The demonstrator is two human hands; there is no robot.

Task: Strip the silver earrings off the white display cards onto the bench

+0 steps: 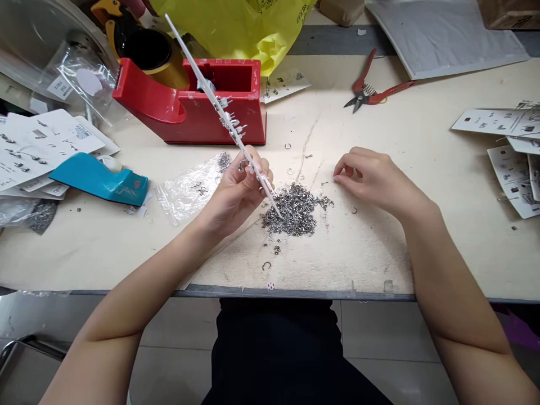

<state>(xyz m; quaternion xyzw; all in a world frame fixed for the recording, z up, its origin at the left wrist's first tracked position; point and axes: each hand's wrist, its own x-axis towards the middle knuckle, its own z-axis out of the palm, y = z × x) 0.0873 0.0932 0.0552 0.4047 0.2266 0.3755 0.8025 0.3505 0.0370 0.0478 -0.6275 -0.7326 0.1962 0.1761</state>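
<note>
My left hand [238,194] grips a white card [234,135] turned nearly edge-on, with small silver jewelry pieces sticking out of its face. The card's lower end hangs over a pile of tiny metal parts [295,211] on the cloth. To the right of the pile is my right hand [371,177], its fingers curled and thumb near the fingertips; a thin, tiny piece shows by them, too small to make out. A clear plastic bag [181,194] with a few metal bits lies left of my left hand.
A red tape dispenser [219,121] stands behind my left hand, a blue dispenser [101,180] further left. Red-handled pliers [365,93] lie at the back. Jewelry cards are stacked at the left [42,140] and right [512,174]. A yellow bag [236,25] is behind.
</note>
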